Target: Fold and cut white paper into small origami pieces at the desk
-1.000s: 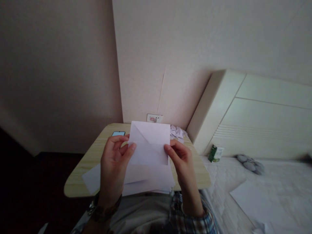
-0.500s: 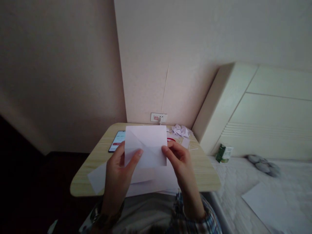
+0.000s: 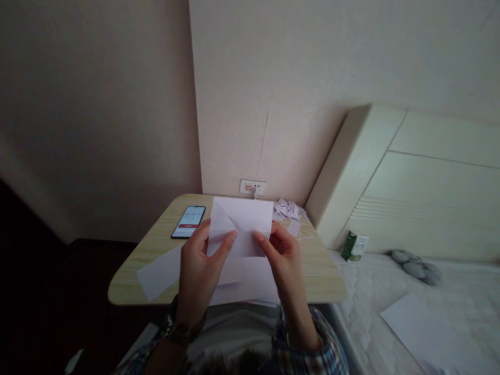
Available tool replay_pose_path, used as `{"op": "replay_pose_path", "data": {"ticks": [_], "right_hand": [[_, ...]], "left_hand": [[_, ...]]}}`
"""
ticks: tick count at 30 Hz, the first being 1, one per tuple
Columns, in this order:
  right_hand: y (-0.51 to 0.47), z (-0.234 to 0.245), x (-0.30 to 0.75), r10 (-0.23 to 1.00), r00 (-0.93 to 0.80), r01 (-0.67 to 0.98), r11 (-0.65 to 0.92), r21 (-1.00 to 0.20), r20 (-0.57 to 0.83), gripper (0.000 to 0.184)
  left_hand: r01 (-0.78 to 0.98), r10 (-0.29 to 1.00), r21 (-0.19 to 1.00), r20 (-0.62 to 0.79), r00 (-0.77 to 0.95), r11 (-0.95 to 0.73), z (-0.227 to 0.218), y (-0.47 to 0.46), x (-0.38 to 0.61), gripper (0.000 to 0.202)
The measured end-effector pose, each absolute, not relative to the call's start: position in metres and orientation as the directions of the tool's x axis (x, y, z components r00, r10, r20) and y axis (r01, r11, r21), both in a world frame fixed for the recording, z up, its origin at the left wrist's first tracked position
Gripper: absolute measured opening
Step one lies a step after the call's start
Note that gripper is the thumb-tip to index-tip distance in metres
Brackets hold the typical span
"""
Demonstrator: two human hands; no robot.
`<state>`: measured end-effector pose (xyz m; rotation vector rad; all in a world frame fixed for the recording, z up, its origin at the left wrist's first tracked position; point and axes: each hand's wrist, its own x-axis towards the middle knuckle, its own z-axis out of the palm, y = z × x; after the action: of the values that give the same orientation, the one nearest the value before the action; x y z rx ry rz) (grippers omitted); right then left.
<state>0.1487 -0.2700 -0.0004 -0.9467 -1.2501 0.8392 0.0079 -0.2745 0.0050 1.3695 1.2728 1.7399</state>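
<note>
Between my hands I hold up a white square of paper (image 3: 246, 213) marked by a diagonal crease and a crease across it. My left hand (image 3: 203, 260) grips its left edge, thumb on the front face and fingers behind. At the right edge, my right hand (image 3: 283, 255) pinches the paper the same way, with its thumb near the middle of the lower half. Below the square, white paper sheets (image 3: 253, 284) lie on the wooden table (image 3: 320, 276). The fingers behind the square are mostly hidden.
A lit phone (image 3: 189, 222) lies on the table's left side. Crumpled or folded paper pieces (image 3: 288, 209) are heaped at the back right, below a wall socket (image 3: 252, 187). On the bed at right are a green and white carton (image 3: 354, 247), a grey object (image 3: 416, 268) and a paper sheet (image 3: 425, 323).
The square has shifted slightly right in view. My right thumb has moved inward, closer to the left thumb. The phone shows more fully now, as the view has shifted a little.
</note>
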Motion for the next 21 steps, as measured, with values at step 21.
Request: {"op": "replay_pose_path", "data": {"ticks": [21], "right_hand": [[-0.285,-0.003,0.169,0.788,0.214,0.131,0.562,-0.817,0.577,0.016]], "left_hand": [[-0.061,0.923,0.945,0.299,-0.243,-0.322,0.003,-0.278,0.019,0.019]]}}
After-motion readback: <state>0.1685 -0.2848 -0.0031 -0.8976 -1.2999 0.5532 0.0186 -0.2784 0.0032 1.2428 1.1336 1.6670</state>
